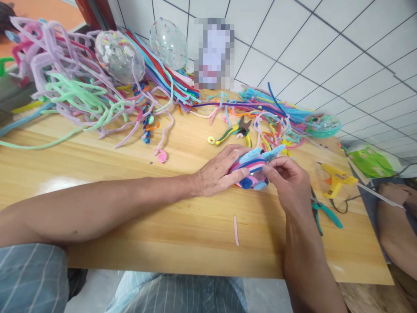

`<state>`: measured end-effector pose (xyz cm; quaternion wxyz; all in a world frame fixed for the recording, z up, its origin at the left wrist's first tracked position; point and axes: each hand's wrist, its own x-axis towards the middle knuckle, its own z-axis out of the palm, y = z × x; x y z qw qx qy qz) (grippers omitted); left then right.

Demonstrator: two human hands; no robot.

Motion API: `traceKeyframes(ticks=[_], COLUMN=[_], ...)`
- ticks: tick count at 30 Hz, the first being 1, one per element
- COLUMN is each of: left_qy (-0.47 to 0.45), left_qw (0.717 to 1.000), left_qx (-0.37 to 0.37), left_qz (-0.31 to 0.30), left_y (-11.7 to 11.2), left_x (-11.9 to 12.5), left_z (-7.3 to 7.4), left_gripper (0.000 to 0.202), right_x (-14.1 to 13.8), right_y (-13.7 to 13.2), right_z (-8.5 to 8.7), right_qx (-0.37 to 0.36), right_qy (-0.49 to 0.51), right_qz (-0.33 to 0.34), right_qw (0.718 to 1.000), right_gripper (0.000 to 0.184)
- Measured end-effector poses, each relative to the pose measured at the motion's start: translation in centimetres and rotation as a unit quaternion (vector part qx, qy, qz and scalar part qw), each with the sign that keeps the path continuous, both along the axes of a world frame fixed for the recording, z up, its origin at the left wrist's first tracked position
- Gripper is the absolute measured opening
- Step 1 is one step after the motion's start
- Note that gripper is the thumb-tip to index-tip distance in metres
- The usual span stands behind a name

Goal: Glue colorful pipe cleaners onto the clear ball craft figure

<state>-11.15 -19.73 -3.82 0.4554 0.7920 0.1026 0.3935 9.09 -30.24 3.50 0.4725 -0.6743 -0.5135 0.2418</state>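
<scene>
My left hand (219, 171) wraps round a small craft figure (252, 167) made of blue, pink and purple pipe cleaners, holding it just above the wooden table (130, 208). My right hand (286, 178) pinches the figure's right side, near a light blue pipe-cleaner end sticking out at its top. Both hands are closed on the figure. A short pink pipe-cleaner piece (236, 230) lies on the table below my hands.
Heaps of coloured pipe cleaners (81, 95) and clear confetti balls (120, 55) fill the table's far side. A yellow glue gun (335, 180) and teal-handled pliers (324, 213) lie right of my hands. Another person's arm (395, 226) shows at the right edge.
</scene>
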Motion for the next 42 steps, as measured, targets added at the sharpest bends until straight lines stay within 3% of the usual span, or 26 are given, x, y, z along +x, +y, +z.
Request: traceKeyframes(ticks=[10, 17, 29, 39, 42], left_qy=[0.009, 0.016, 0.004, -0.022, 0.013], left_qw=[1.000, 0.994, 0.987, 0.997, 0.993], left_qx=[-0.008, -0.102, -0.159, -0.067, -0.119], left_qz=[0.004, 0.029, 0.019, 0.018, 0.010], left_y=[0.2, -0.4, -0.8, -0.4, -0.3], left_x=[0.0, 0.0, -0.4, -0.5, -0.5], left_z=[0.4, 1.4, 0.9, 0.5, 0.7], left_gripper=[0.047, 0.052, 0.047, 0.052, 0.055], right_x=[-0.2, -1.2, -0.7, -0.5, -0.6], right_y=[0.0, -0.4, -0.3, -0.2, 0.0], right_z=[0.2, 0.2, 0.0, 0.0, -0.1], right_qx=[-0.003, 0.001, -0.008, 0.007, 0.006], right_qy=[-0.014, -0.056, -0.045, -0.028, -0.016], right_qz=[0.012, 0.016, 0.007, 0.018, 0.028], right_qw=[1.000, 0.998, 0.999, 0.999, 0.999], right_gripper=[0.019, 0.019, 0.019, 0.025, 0.025])
